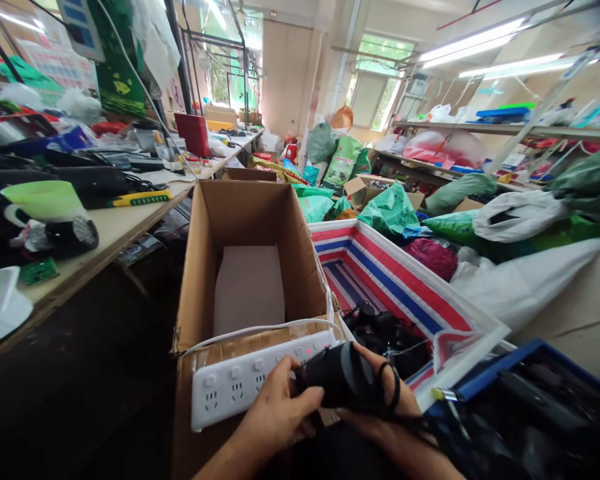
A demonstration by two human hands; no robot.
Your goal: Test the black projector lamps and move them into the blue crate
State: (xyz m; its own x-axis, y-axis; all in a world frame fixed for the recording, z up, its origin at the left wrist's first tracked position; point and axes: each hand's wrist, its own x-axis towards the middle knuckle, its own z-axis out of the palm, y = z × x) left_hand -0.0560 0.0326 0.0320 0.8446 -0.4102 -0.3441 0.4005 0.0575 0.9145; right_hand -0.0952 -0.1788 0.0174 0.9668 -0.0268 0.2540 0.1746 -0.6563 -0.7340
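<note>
Both of my hands grip one black rounded device (pixel 343 380) with a black cord loop, low in the middle of the view. My left hand (pixel 275 407) wraps its left end, fingers closed. My right hand (pixel 385 407) cradles it from below and the right, with the cord looped over the fingers. The device sits right beside a white power strip (pixel 240 383) fixed to the front edge of an open cardboard box (pixel 205 267). A white sheet (pixel 250 287) lies on the box floor.
A red, white and blue striped bin (pixel 395 287) holds several black devices (pixel 380 330). A blue crate (pixel 520 407) of black parts sits at the right. A cluttered workbench (pixel 110 230) runs along the left. Green and white bags (pixel 480 213) pile up behind.
</note>
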